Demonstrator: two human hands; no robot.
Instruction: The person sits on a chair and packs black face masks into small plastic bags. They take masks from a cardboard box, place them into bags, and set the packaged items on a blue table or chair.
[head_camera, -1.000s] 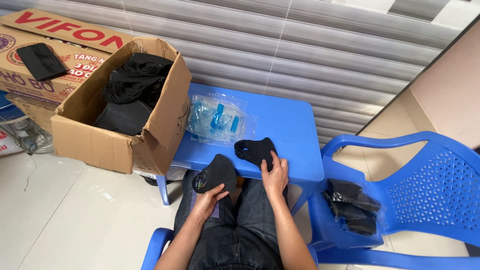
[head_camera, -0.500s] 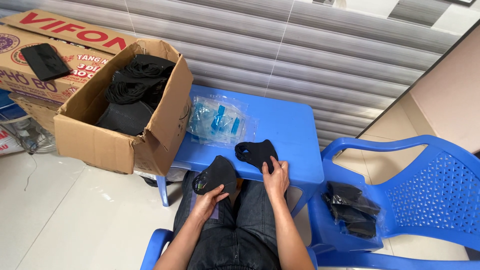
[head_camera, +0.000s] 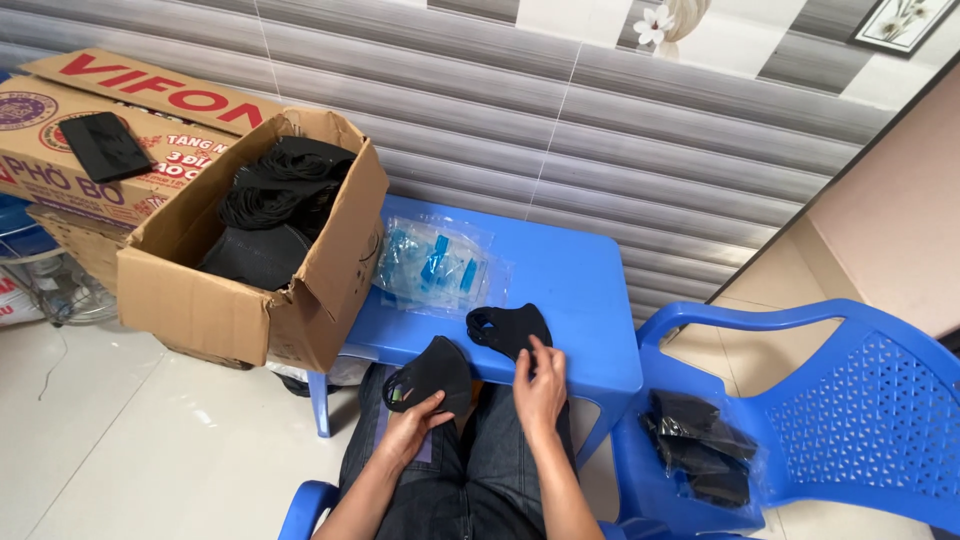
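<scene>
Presently: left hand (head_camera: 412, 432), grip pinching a black face mask (head_camera: 430, 375) over the lap. Right hand (head_camera: 540, 390), fingers touching a second black mask (head_camera: 510, 328) lying on the blue surface (head_camera: 580, 290), beside clear packets (head_camera: 437, 266); open cardboard box (head_camera: 250, 290) at left.
</scene>
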